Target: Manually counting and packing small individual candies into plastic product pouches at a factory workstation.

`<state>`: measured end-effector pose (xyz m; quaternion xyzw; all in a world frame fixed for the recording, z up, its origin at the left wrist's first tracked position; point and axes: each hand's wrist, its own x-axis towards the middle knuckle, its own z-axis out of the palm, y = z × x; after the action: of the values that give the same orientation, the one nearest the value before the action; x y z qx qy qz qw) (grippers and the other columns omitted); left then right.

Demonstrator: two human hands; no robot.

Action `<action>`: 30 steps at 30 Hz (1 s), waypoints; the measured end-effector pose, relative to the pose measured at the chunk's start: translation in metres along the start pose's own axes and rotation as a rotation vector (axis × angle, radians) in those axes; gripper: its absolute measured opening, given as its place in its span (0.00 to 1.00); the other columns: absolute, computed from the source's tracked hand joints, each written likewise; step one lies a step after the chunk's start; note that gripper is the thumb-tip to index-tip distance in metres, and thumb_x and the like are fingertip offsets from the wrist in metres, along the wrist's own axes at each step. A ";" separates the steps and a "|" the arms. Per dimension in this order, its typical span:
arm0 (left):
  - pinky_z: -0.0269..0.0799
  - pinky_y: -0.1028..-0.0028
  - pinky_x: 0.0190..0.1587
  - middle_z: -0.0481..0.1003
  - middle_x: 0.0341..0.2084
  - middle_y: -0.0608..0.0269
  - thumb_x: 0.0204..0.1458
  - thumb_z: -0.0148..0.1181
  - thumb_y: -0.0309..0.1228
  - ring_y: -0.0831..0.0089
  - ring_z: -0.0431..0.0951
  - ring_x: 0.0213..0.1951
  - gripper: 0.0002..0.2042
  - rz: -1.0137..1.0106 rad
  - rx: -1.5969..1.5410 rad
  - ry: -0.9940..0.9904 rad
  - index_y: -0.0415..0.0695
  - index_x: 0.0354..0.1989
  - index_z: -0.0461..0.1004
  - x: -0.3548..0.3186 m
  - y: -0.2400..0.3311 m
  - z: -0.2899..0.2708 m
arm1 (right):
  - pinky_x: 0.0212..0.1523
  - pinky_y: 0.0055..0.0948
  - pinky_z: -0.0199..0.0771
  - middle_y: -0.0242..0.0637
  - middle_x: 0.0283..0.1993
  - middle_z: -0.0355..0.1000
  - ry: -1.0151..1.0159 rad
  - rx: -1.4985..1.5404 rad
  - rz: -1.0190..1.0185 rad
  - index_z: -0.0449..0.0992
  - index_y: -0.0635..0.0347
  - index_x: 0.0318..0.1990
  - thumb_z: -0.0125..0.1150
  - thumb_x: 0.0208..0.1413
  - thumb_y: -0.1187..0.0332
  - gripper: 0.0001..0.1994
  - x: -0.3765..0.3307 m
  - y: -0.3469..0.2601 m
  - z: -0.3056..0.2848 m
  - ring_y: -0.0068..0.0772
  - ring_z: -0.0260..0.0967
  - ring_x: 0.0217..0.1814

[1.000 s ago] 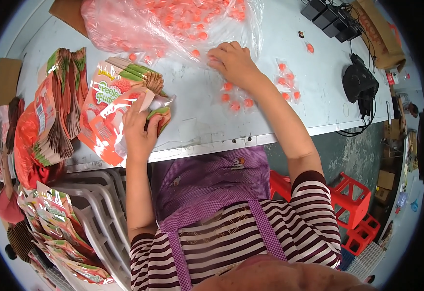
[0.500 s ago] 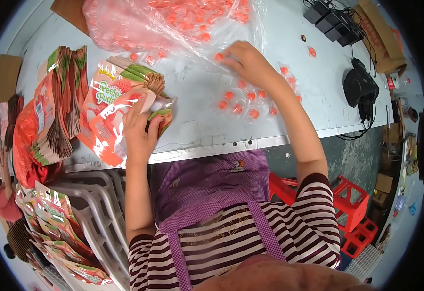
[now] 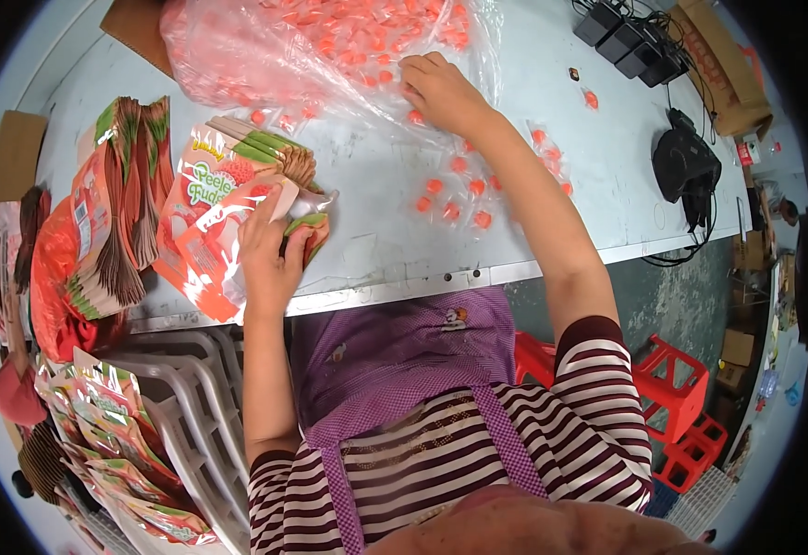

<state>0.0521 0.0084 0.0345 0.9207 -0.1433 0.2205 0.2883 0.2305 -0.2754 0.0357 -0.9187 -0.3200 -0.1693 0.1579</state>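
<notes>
Lying loose on the pale grey table [image 3: 376, 176], the small orange wrapped candies [image 3: 455, 190] are sitting in a scatter just below the person's right hand [image 3: 441, 91], on the side nearer the body, beside the right forearm. That hand is reaching forward to the mouth of the big clear bag of orange candies [image 3: 330, 46], palm down, fingers curled and pressing on the plastic and the sweets at its edge; whether anything is actually pinched between the fingertips I cannot tell from here. The scatter is stretching diagonally from the bag's mouth back toward the table's front edge, so the right hand is plainly the nearer one, with the candies directly under its wrist line.

The left hand [image 3: 270, 250] is resting well apart to the left, fingers spread and bent over the open top of a printed red-and-green pouch [image 3: 210, 231], thumb and fingers holding its mouth apart against the table. The pouch's long axis is running away from the person, tilted leftward. A fanned stack of flat empty pouches [image 3: 113, 222] is lying further left, more filled pouches [image 3: 117, 444] are piling by a grey plastic chair [image 3: 191, 388], and black power adapters [image 3: 630, 37] are sitting at the far right corner.
</notes>
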 end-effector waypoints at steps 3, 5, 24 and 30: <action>0.61 0.62 0.51 0.70 0.51 0.50 0.44 0.62 0.30 0.53 0.70 0.49 0.10 -0.009 -0.010 -0.003 0.37 0.27 0.70 0.000 -0.001 -0.001 | 0.48 0.36 0.66 0.35 0.45 0.69 -0.080 0.007 -0.026 0.71 0.62 0.34 0.54 0.52 0.72 0.05 -0.007 0.005 -0.007 0.41 0.63 0.48; 0.61 0.62 0.51 0.70 0.51 0.50 0.44 0.62 0.30 0.53 0.70 0.49 0.10 -0.018 -0.014 -0.005 0.37 0.27 0.70 -0.001 -0.002 -0.002 | 0.48 0.36 0.66 0.36 0.46 0.69 -0.213 0.091 0.027 0.71 0.62 0.34 0.54 0.52 0.71 0.05 -0.009 0.003 -0.016 0.41 0.62 0.49; 0.62 0.62 0.51 0.70 0.51 0.52 0.45 0.63 0.32 0.55 0.70 0.48 0.10 0.001 0.022 0.010 0.38 0.27 0.71 -0.001 -0.002 0.000 | 0.59 0.39 0.53 0.41 0.52 0.65 -0.247 0.201 0.094 0.71 0.55 0.47 0.58 0.50 0.64 0.16 -0.090 -0.037 -0.047 0.42 0.58 0.58; 0.61 0.62 0.51 0.69 0.52 0.52 0.44 0.64 0.31 0.55 0.70 0.49 0.10 -0.010 0.001 0.012 0.38 0.28 0.71 -0.003 -0.003 0.001 | 0.60 0.47 0.50 0.41 0.60 0.58 -0.156 0.038 0.131 0.70 0.49 0.51 0.65 0.43 0.54 0.25 -0.109 -0.088 -0.055 0.50 0.50 0.64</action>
<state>0.0511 0.0111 0.0309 0.9202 -0.1367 0.2245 0.2900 0.0821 -0.2893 0.0556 -0.9448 -0.2739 -0.0803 0.1607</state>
